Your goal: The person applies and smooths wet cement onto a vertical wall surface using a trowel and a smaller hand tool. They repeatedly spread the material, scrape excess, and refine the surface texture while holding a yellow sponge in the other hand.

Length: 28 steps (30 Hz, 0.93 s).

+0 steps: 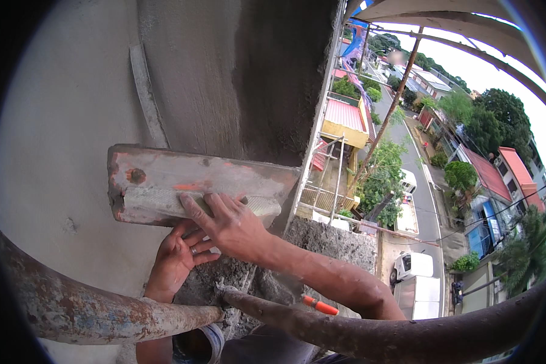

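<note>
My right hand [233,227] is wrapped over the long grip of a worn rectangular plastering float [224,171], streaked with orange paint. The float lies against the grey plastered wall [188,91], its right end reaching the wall's edge. Just under its lower edge is my left hand [179,255], palm showing and fingers apart, with a ring on one finger. It holds nothing; whether its fingertips touch the float I cannot tell. Fresh plaster above the float is darker and wetter toward the right.
Rusty scaffold pipes [103,312] cross low in front of me. Beneath them are a mortar-stained bucket [200,346], an orange tool handle [320,305] and a rough mortar-covered ledge [333,242]. A narrow strip [147,94] marks the wall. Right of the wall edge, far below, runs a street [428,212] with white trucks.
</note>
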{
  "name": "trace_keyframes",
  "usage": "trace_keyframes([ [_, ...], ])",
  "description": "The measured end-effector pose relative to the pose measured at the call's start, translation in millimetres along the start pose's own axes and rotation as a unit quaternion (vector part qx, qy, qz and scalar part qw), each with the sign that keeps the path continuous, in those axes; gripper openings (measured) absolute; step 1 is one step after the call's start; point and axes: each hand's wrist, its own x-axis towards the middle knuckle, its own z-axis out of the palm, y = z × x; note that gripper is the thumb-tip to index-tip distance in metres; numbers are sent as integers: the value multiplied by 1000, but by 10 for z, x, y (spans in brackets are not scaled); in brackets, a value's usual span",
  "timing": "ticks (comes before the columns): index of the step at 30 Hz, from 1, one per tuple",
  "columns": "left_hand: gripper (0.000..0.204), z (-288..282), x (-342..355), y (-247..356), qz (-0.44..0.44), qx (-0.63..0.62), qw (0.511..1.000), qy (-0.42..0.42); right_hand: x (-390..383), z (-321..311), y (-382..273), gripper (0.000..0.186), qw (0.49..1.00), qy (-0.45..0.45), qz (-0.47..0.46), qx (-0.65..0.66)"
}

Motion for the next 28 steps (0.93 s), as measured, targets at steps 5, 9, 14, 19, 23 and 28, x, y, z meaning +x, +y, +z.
trace_keyframes([
  [5, 39, -107, 114, -166, 26, -77, 968, 239, -124, 321, -57, 55, 995, -19, -96, -23],
  [9, 42, -551, 120, -224, 80, -60, 947, 306, -450, 89, -2, 42, 988, -79, -116, 69],
  [14, 41, -1040, -16, 21, 219, -70, 894, 384, -1478, -553, 627, 16, 952, -102, 252, 139],
  [19, 32, -1346, -252, -273, 271, -30, 915, 296, -3386, 123, 882, 53, 743, -538, 395, 58],
  [23, 35, -1661, -549, -301, 259, -80, 931, 245, -4073, 600, 350, 51, 659, -466, 504, 308],
  [28, 44, -1392, -681, -435, 209, 404, 779, 432, -3474, 352, 173, 23, 613, -531, 523, 263],
])
